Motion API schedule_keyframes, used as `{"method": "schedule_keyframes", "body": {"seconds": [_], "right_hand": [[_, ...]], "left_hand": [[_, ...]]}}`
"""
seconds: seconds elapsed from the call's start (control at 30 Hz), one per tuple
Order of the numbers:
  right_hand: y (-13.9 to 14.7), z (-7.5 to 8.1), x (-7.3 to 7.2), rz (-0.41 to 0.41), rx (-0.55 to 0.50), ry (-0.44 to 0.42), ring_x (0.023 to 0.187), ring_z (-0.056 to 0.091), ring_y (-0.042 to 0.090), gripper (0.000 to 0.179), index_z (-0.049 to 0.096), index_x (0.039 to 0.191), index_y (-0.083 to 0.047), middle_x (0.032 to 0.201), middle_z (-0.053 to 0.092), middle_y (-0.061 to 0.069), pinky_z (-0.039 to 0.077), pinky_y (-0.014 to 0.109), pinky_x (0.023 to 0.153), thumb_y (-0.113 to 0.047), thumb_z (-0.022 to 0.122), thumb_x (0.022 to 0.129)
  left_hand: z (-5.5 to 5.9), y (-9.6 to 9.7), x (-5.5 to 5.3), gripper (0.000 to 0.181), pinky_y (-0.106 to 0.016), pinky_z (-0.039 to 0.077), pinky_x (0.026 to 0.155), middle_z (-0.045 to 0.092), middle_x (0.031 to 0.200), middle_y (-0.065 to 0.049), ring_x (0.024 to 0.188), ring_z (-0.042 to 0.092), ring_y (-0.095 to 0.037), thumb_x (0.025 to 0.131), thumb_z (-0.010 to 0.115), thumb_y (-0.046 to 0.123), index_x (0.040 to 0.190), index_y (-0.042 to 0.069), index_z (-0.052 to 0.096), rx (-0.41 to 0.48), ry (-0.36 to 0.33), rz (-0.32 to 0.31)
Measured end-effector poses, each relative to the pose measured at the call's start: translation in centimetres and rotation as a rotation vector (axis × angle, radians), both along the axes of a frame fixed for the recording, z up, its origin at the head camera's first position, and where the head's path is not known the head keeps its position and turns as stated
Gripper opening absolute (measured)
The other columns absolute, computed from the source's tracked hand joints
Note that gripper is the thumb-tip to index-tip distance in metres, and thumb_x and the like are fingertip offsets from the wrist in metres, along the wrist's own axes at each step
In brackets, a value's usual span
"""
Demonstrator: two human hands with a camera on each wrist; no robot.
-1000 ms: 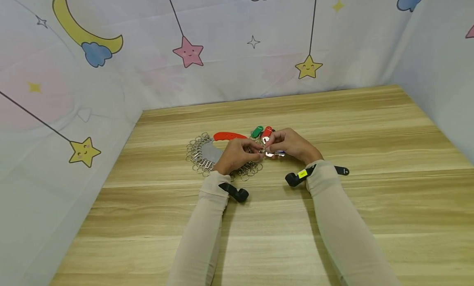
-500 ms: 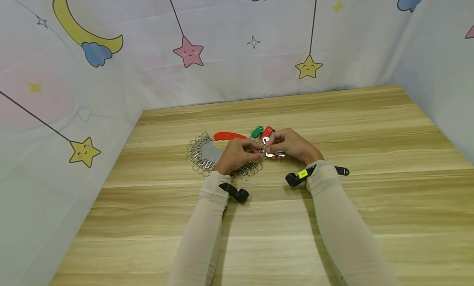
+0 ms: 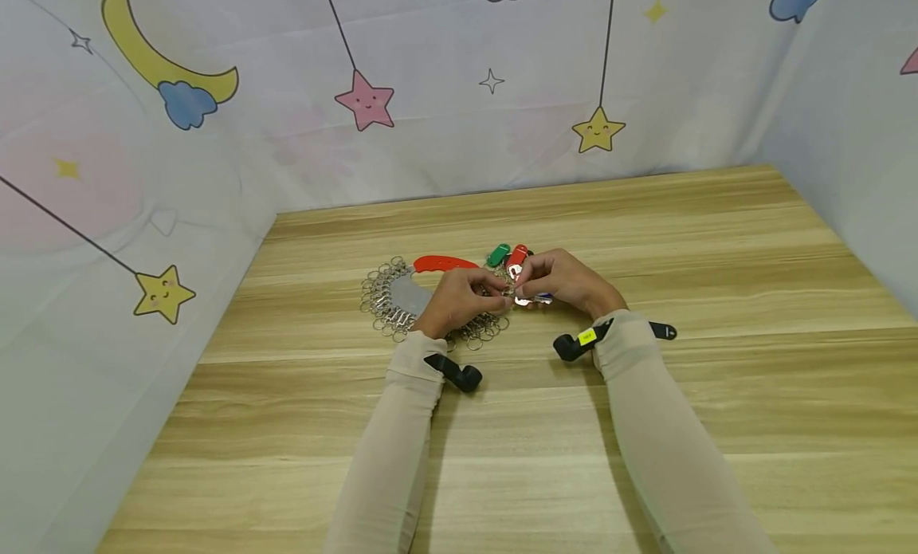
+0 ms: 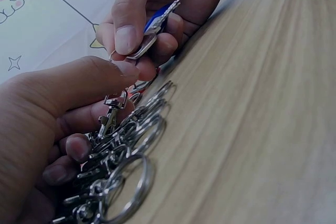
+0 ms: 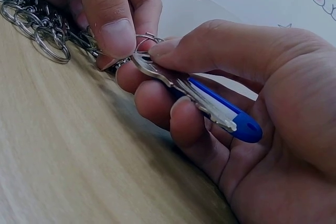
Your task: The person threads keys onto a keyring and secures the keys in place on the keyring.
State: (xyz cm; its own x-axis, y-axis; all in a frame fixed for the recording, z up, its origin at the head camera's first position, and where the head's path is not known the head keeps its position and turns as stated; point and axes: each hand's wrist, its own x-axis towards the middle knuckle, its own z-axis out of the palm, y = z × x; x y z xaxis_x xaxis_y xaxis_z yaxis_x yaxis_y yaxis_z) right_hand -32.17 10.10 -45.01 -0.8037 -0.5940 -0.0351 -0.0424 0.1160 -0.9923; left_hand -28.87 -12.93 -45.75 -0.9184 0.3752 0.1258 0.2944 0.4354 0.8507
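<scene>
Between the thumb and finger of my left hand [image 3: 459, 299] a thin metal key ring [image 5: 148, 36] is pinched, partly hidden by the fingertips. My right hand [image 3: 566, 281] holds a silver key [image 5: 151, 70] and a blue key tag [image 5: 248, 128] with a white label, its thumb on the key's head right at the ring. Both hands' fingertips meet there. Under the left hand, in the left wrist view, a swivel clasp [image 4: 109, 118] hangs among several linked rings [image 4: 146, 187]. These fringe a grey plate [image 3: 406, 295] with a red handle [image 3: 445, 263], partly covered by the left hand.
Just beyond the hands, a green key tag [image 3: 498, 255] and a red key tag [image 3: 517, 256] lie on the wooden table [image 3: 516, 458]. A printed cloth [image 3: 445, 155] with stars and a moon stands behind and along the sides.
</scene>
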Motion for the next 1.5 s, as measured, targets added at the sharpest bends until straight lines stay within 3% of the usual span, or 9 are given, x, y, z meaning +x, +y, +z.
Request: {"method": "schedule_keyframes", "body": {"seconds": [0.37,0.67,0.83,0.93,1.03,1.13,1.33,1.5], "right_hand": [[0.1,0.2,0.0,0.020,0.029,0.047,0.072,0.059,0.018,0.006,0.072,0.083,-0.001,0.083,0.069,0.013,0.048,0.028,0.064,0.002,0.076,0.086],[0.0,0.5,0.3,0.041,0.079,0.060,0.081,0.061,0.025,0.004,0.073,0.087,-0.002,0.093,0.068,0.017,0.049,0.031,0.069,-0.002,0.077,0.087],[0.0,0.4,0.3,-0.009,0.062,-0.004,0.070,0.063,0.023,0.011,0.069,0.098,0.003,0.089,0.068,0.018,0.051,0.030,0.061,-0.002,0.073,0.090],[0.2,0.6,0.2,-0.017,0.096,-0.004,0.064,0.061,0.023,0.013,0.066,0.102,0.004,0.087,0.068,0.018,0.050,0.030,0.056,0.000,0.070,0.091],[0.3,1.1,0.2,-0.022,0.176,0.060,0.061,0.058,0.022,0.011,0.067,0.100,0.003,0.086,0.067,0.016,0.048,0.030,0.054,-0.001,0.070,0.091],[0.3,1.7,0.2,-0.037,0.272,0.150,0.065,0.056,0.022,0.006,0.071,0.094,-0.001,0.086,0.066,0.012,0.049,0.031,0.057,-0.002,0.074,0.088],[0.5,2.8,0.5,-0.093,0.561,0.378,0.086,0.057,0.022,0.008,0.074,0.092,-0.010,0.095,0.068,0.003,0.046,0.038,0.076,-0.010,0.079,0.086],[2.2,4.9,1.3,-0.133,0.748,0.355,0.098,0.056,0.030,0.026,0.068,0.111,-0.007,0.110,0.063,0.011,0.046,0.047,0.085,-0.019,0.075,0.089]], "left_hand": [[0.1,0.0,0.0,0.020,-0.034,0.054,0.071,0.071,0.087,0.002,0.078,0.066,-0.017,0.083,0.086,0.023,0.100,0.015,0.079,-0.011,0.014,-0.002],[0.2,0.0,0.0,0.018,-0.034,0.053,0.069,0.070,0.085,0.002,0.076,0.065,-0.017,0.083,0.085,0.020,0.099,0.016,0.079,-0.034,0.029,0.005],[0.3,-0.2,0.0,0.024,-0.033,0.051,0.068,0.070,0.084,0.003,0.074,0.063,-0.017,0.084,0.085,0.020,0.107,0.018,0.078,-0.072,0.022,-0.046],[1.0,-0.5,0.0,0.031,-0.032,0.051,0.069,0.070,0.086,0.004,0.075,0.064,-0.016,0.086,0.083,0.018,0.116,0.017,0.076,-0.122,0.014,-0.099],[2.0,-0.6,0.1,0.031,-0.032,0.052,0.070,0.071,0.089,0.003,0.077,0.065,-0.015,0.088,0.080,0.013,0.119,0.014,0.075,-0.161,0.004,-0.126],[3.1,-0.5,0.3,0.024,-0.032,0.053,0.070,0.070,0.092,0.004,0.079,0.065,-0.015,0.089,0.078,0.009,0.113,0.011,0.077,-0.205,-0.001,-0.130],[4.4,0.0,0.6,0.012,-0.031,0.050,0.072,0.067,0.088,0.005,0.082,0.060,-0.015,0.088,0.081,0.017,0.099,0.014,0.078,-0.429,0.010,-0.227],[4.2,0.2,0.8,0.011,-0.028,0.047,0.067,0.065,0.083,0.003,0.074,0.057,-0.015,0.086,0.084,0.022,0.092,0.016,0.076,-0.509,-0.027,-0.241]]}}
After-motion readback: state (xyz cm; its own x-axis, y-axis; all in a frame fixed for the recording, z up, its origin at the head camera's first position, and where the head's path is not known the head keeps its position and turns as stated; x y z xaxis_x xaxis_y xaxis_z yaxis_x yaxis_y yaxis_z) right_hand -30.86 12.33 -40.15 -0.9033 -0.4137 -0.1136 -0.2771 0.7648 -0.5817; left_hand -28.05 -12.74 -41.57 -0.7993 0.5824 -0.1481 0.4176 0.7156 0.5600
